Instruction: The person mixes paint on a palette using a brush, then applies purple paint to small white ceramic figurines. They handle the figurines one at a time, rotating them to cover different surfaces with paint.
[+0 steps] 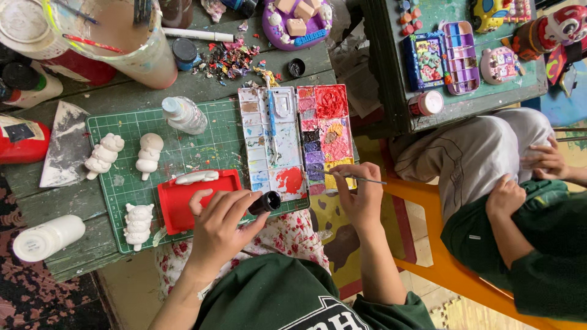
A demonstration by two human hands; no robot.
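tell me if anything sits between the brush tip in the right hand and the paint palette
Nothing visible does. The right hand holds the thin brush with its tip already over the paint palette, at its lower edge. The left hand holds a small black bottle off to the side.

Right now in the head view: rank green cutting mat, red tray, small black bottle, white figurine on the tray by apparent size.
1. green cutting mat
2. red tray
3. white figurine and small black bottle in the left hand: look alike, unranked.
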